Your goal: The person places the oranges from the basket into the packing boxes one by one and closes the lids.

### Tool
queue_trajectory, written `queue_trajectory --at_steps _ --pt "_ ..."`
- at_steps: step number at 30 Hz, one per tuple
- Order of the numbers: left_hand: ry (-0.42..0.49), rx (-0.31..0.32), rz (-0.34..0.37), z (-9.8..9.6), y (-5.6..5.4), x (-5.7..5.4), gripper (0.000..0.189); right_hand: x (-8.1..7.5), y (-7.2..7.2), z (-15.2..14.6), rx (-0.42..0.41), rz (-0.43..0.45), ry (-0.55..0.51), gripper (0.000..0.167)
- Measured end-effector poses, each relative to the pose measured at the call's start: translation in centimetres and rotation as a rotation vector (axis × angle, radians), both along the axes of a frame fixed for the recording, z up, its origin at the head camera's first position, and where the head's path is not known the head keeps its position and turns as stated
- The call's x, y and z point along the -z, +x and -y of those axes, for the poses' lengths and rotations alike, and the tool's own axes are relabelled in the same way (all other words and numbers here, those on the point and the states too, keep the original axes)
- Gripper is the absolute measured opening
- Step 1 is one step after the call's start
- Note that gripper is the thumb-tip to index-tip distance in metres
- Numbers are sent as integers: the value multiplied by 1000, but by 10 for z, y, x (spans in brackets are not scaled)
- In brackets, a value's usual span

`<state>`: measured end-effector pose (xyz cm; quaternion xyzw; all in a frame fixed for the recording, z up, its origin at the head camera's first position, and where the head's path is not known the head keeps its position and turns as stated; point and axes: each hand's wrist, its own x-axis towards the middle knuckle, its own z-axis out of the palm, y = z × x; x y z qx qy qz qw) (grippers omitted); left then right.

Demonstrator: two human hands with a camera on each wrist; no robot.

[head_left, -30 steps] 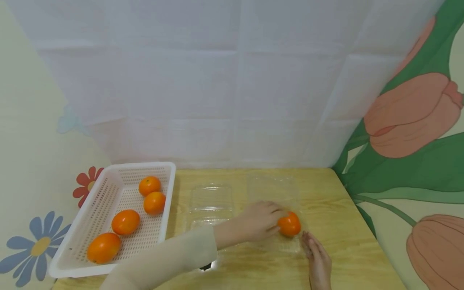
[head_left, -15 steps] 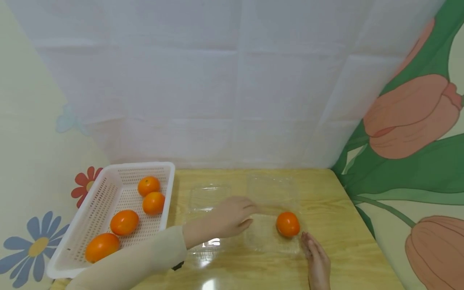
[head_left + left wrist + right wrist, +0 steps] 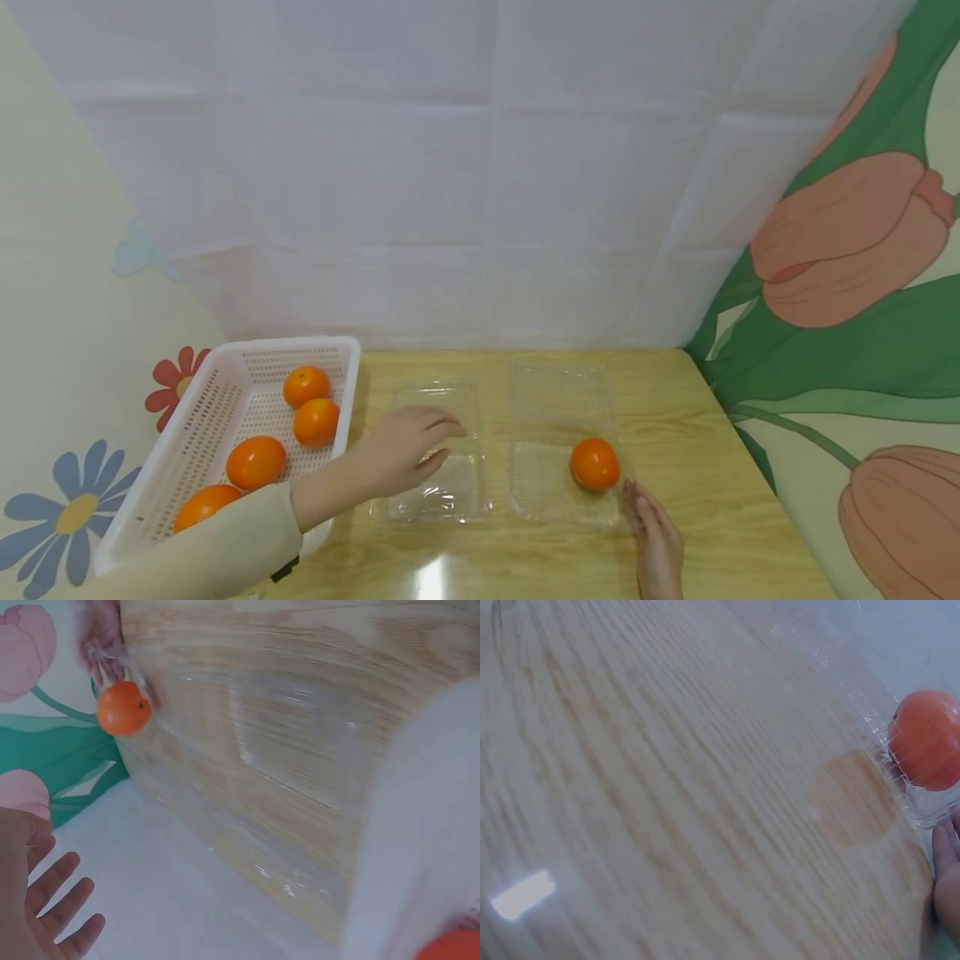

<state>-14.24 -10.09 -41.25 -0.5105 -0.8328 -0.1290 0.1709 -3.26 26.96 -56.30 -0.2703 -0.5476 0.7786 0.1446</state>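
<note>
My left hand (image 3: 417,450) hangs above the left clear plastic box (image 3: 450,500), with fingers spread and nothing in them. That box lies open, lid folded back. On the right, a second open clear box (image 3: 536,500) holds one orange-red persimmon (image 3: 596,465) in its right part. My right hand (image 3: 657,537) is at this box's near right corner and appears to pinch its rim; the thumb's place is hard to see. The right wrist view shows the persimmon (image 3: 928,741) just beyond my fingers (image 3: 946,844). Further persimmons (image 3: 257,462) lie in a white basket.
The white perforated basket (image 3: 351,375) stands at the table's left, partly covered by my left sleeve (image 3: 247,533). A white sheet (image 3: 480,208) hangs behind the wooden table (image 3: 720,508). Flower-printed walls (image 3: 832,242) flank both sides.
My left hand has let go of the persimmon in the right box and moved left over the left box. My right hand has stayed at the corner.
</note>
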Motion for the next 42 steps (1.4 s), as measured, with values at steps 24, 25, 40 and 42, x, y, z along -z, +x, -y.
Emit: queue_trajectory --at_steps 24,25,40,42 --pt "42 -400 172 109 9 1 31 -1 2 0 -8 -13 8 54" --pt "42 -416 188 112 8 1 31 -1 2 0 -6 -11 7 54" --pt "25 -603 415 164 -7 -4 26 -2 3 2 -10 -31 19 51" --pt "25 -617 450 172 -9 -2 28 -1 3 1 -10 -18 22 54"
